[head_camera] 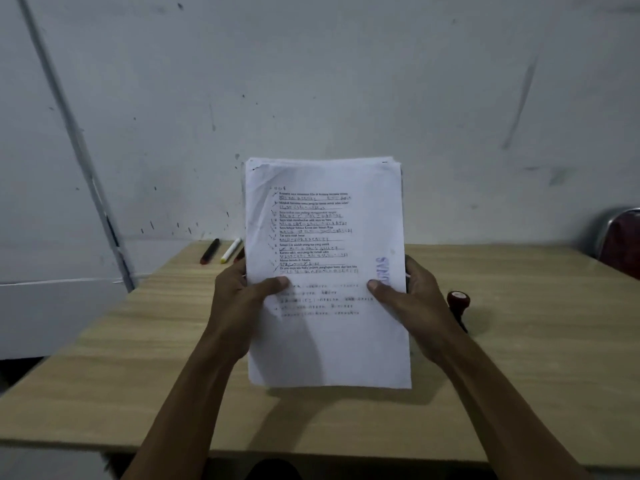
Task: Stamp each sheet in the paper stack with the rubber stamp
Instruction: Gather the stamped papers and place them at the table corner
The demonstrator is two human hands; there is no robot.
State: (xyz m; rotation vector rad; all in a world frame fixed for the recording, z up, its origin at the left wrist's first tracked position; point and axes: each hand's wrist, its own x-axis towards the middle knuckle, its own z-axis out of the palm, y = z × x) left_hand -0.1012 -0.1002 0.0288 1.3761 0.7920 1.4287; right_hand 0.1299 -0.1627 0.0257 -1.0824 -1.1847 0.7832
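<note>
Paper stack [329, 271] held upright, long axis vertical, pinched by left hand [239, 299] and right hand [412, 303]; rubber stamp [458, 301] just right of right hand, seemingly standing on table [519, 341].

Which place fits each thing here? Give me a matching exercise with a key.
Things:
1. paper stack
2. stamp
3. yellow marker
4. black marker

Places:
A. on the table, right of the right hand
B. leftmost, at the table's far edge
C. held up in both hands
D. between the black marker and the stack

Pairs: 1-C, 2-A, 3-D, 4-B
</note>
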